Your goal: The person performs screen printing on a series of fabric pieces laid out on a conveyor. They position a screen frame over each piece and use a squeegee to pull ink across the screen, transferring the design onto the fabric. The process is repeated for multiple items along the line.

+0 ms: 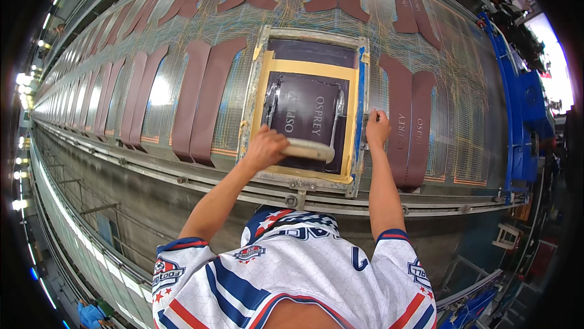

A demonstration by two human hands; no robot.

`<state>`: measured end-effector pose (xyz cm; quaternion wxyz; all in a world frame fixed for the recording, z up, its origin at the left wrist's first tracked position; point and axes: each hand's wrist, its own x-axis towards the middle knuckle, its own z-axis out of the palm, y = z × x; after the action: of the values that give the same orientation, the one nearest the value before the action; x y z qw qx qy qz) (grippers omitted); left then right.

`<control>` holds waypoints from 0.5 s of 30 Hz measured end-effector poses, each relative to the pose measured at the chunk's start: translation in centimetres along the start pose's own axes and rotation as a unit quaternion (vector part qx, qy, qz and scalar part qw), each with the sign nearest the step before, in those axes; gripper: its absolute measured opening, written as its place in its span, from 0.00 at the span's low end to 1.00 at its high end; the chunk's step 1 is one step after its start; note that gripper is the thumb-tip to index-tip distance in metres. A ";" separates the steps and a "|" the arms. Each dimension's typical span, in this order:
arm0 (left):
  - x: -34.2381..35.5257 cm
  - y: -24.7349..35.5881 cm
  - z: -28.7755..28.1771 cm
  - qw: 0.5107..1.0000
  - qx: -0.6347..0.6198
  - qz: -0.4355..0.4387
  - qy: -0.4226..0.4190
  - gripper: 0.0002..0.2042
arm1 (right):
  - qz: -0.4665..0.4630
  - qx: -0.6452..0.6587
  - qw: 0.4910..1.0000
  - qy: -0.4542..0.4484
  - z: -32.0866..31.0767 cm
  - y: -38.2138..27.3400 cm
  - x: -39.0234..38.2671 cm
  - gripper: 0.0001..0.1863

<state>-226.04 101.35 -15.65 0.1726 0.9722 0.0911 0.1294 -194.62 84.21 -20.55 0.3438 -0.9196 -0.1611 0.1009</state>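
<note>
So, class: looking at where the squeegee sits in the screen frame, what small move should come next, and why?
Probably a push of the squeegee up across the mesh: the left hand holds it at the near edge of the screen frame, the stencil lies ahead of it, and the right hand steadies the frame's side.

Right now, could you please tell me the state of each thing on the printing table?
Left hand: fingers closed on the squeegee.
Squeegee: held, lying across the near end of the screen.
Right hand: gripping the frame's right edge.
Frame: lying flat on the table, taped at the edges.
Brown strips: laid flat in pairs; the pair right of the frame printed.
</note>
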 end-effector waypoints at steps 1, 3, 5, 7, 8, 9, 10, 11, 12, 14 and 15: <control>2.0 -1.2 -0.1 1.000 -0.006 0.008 0.022 0.15 | -0.010 0.004 1.000 0.014 0.1 -0.1 0.0 0.21; 5.8 -3.8 -0.9 0.999 -0.002 0.014 0.048 0.12 | -0.027 -0.003 0.999 0.032 -0.3 -0.8 -0.7 0.20; 9.6 -6.0 -2.0 0.998 0.000 0.012 0.067 0.10 | -0.035 0.003 0.999 0.026 -1.0 -1.7 -0.8 0.19; 12.6 -7.8 -2.8 0.999 0.015 0.006 0.051 0.09 | -0.037 0.033 0.998 0.043 -1.3 -1.9 -0.8 0.19; 13.5 -8.0 -2.9 0.999 0.012 0.009 0.051 0.09 | -0.042 0.040 0.997 0.041 -1.3 -1.6 -0.6 0.18; 14.0 -8.3 -2.8 0.999 0.008 0.010 0.049 0.09 | -0.046 0.047 0.997 0.036 -1.3 -1.6 -0.6 0.18; 14.1 -8.4 -2.8 0.999 0.007 0.009 0.048 0.09 | -0.041 0.053 0.997 0.035 -1.5 -1.7 -0.6 0.17; 13.3 -8.2 -2.4 0.998 0.004 0.011 0.064 0.10 | -0.038 0.060 0.997 0.032 -1.7 -1.9 -0.6 0.17; 11.6 -7.6 -1.2 0.997 -0.001 0.012 0.077 0.10 | -0.032 0.065 0.997 0.028 -1.6 -2.1 -0.7 0.17; 7.2 -4.4 0.3 0.995 0.028 0.013 0.095 0.11 | -0.039 0.049 0.996 0.057 -1.5 -1.2 -0.6 0.17; 4.7 -2.1 0.5 0.992 0.070 0.011 0.105 0.12 | -0.047 0.044 0.995 0.071 -1.5 -0.9 -0.2 0.17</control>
<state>-221.72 104.13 -15.84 0.0925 0.9639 0.1064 0.2258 -194.60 83.87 -18.77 0.3985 -0.9000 -0.1747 0.0261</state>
